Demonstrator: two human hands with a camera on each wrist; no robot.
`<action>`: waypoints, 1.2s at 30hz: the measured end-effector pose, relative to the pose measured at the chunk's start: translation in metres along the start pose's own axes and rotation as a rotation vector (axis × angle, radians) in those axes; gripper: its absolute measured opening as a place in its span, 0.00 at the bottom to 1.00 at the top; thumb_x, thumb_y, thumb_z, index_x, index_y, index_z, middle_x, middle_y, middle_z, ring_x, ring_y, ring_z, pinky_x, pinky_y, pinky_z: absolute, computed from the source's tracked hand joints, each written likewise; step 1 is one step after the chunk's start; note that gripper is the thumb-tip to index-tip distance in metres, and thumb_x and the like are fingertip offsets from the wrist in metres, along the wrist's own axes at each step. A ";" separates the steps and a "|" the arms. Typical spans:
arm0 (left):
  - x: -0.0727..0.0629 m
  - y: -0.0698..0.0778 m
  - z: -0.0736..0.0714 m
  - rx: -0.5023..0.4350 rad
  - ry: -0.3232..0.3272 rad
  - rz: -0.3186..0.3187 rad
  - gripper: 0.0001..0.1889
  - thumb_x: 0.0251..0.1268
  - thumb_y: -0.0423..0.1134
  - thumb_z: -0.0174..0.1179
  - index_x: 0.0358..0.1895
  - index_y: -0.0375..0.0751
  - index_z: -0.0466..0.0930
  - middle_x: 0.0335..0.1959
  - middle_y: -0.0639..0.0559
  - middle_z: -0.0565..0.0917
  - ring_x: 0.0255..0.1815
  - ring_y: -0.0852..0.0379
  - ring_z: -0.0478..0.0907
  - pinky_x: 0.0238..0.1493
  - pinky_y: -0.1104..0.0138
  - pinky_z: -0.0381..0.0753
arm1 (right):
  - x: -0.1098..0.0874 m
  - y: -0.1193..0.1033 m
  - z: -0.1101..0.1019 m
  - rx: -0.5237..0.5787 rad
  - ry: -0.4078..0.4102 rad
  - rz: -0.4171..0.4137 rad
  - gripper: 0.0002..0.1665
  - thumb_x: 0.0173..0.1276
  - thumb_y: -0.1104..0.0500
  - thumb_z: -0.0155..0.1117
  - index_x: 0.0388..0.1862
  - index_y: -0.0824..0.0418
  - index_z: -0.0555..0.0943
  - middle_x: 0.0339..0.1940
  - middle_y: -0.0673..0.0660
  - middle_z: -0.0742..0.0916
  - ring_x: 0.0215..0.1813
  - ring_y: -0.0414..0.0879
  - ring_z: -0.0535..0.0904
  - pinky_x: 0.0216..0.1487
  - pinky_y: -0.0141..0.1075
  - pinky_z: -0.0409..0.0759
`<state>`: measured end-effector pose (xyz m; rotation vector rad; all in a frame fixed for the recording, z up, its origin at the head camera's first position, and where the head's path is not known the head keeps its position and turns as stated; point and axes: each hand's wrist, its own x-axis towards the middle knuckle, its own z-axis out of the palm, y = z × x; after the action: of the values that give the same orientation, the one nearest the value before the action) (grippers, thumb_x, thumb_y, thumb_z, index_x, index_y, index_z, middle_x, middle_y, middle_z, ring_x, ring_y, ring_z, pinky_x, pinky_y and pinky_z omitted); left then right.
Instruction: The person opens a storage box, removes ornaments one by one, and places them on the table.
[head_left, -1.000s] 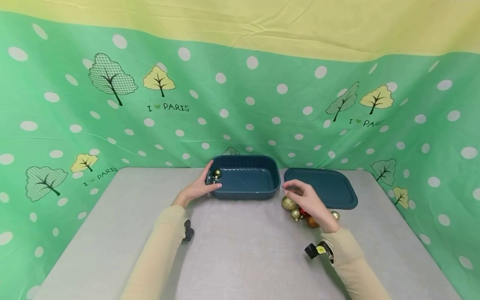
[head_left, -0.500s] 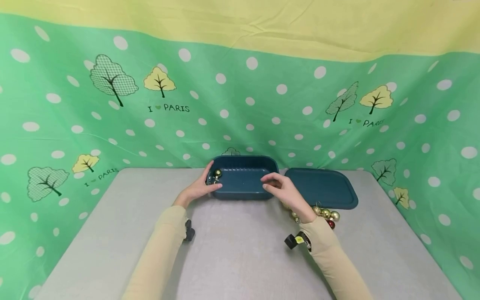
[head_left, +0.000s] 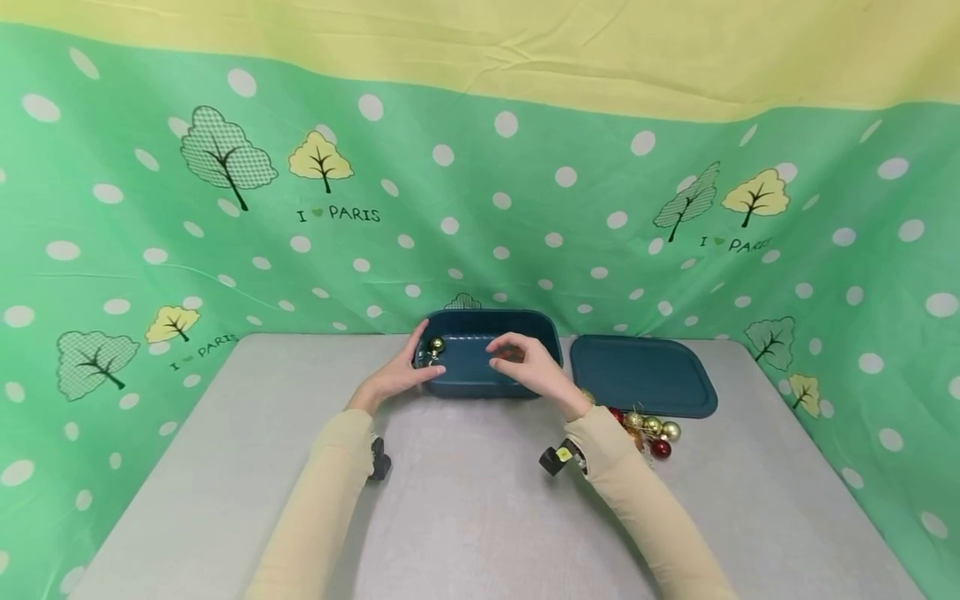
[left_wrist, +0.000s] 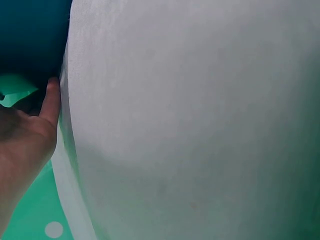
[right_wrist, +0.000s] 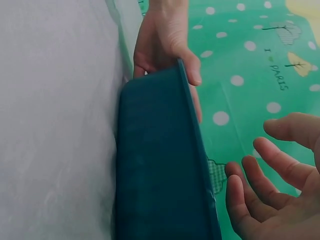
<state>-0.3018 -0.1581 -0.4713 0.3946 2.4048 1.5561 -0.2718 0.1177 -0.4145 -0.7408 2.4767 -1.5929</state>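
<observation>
A dark blue plastic box stands at the table's back, a gold Christmas bauble inside its left end. My left hand holds that end, thumb at the front rim and fingers reaching along the outside. In the right wrist view, the left hand shows at the box's far end. Over the box's opening hovers my right hand, fingers loosely bent. The right wrist view shows the right hand with thumb and fingers apart and nothing visible between them.
Right of the box lies its flat blue lid. Several gold, red and orange baubles are bunched in front of the lid, partly behind my right forearm. A green dotted cloth hangs behind the grey table.
My right hand has moved left from above the baubles to over the box, uncovering more of the pile. The left hand keeps its place on the box.
</observation>
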 end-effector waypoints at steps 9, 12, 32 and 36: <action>0.003 -0.003 -0.001 0.001 0.010 -0.007 0.50 0.65 0.42 0.61 0.78 0.61 0.30 0.78 0.42 0.35 0.75 0.35 0.39 0.69 0.40 0.44 | 0.026 -0.004 0.020 -0.024 -0.063 0.017 0.13 0.66 0.65 0.63 0.50 0.65 0.80 0.52 0.65 0.82 0.49 0.52 0.81 0.49 0.42 0.80; 0.002 -0.001 -0.002 -0.001 0.009 -0.007 0.50 0.66 0.40 0.61 0.78 0.60 0.30 0.78 0.41 0.36 0.75 0.36 0.39 0.69 0.40 0.45 | 0.036 0.002 0.027 0.005 -0.091 0.019 0.13 0.67 0.64 0.63 0.50 0.62 0.81 0.54 0.65 0.81 0.49 0.51 0.81 0.49 0.41 0.80; 0.003 -0.003 -0.003 -0.027 -0.026 0.033 0.53 0.64 0.39 0.62 0.78 0.55 0.27 0.77 0.38 0.32 0.75 0.35 0.39 0.69 0.42 0.47 | 0.084 0.008 0.055 -0.035 -0.138 0.092 0.17 0.67 0.66 0.61 0.54 0.71 0.79 0.51 0.64 0.82 0.51 0.53 0.80 0.48 0.40 0.80; 0.004 -0.003 -0.002 -0.028 -0.021 0.023 0.53 0.64 0.37 0.61 0.78 0.55 0.27 0.77 0.39 0.34 0.75 0.37 0.40 0.70 0.43 0.47 | 0.091 0.012 0.058 -0.034 -0.125 0.098 0.18 0.67 0.66 0.61 0.55 0.71 0.78 0.52 0.65 0.82 0.52 0.54 0.79 0.48 0.40 0.79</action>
<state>-0.3062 -0.1596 -0.4734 0.4329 2.3684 1.5855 -0.3359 0.0323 -0.4355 -0.6896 2.4171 -1.4292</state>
